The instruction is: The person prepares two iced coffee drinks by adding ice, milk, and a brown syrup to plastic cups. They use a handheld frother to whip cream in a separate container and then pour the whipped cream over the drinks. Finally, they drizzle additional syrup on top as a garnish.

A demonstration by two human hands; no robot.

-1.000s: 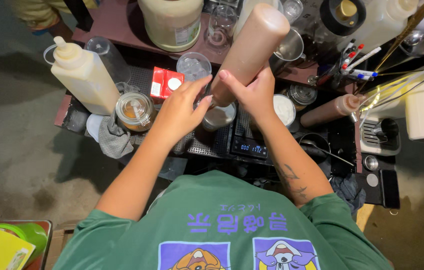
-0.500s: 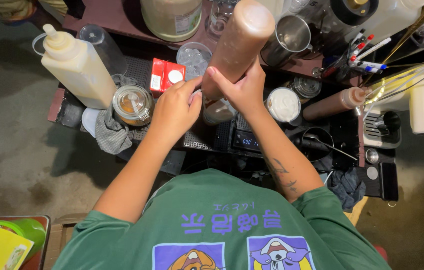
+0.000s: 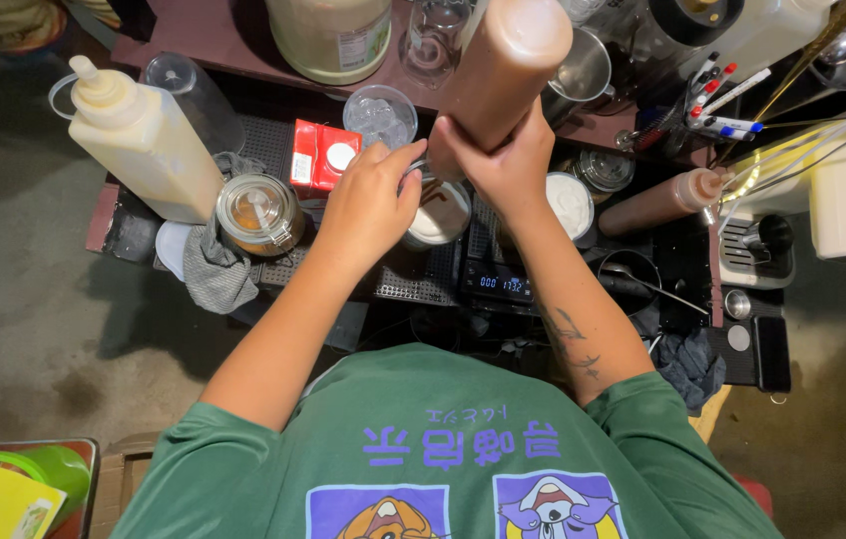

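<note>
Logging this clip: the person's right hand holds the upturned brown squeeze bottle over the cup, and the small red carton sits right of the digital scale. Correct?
Not quite. In the head view the right hand does hold the brown squeeze bottle over the cup, but the red carton sits left of the digital scale.

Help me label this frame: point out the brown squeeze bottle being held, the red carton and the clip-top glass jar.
brown squeeze bottle (image 3: 503, 75), head view, mid body.
red carton (image 3: 315, 158), head view, top face.
clip-top glass jar (image 3: 258, 213), head view, lid.
</note>
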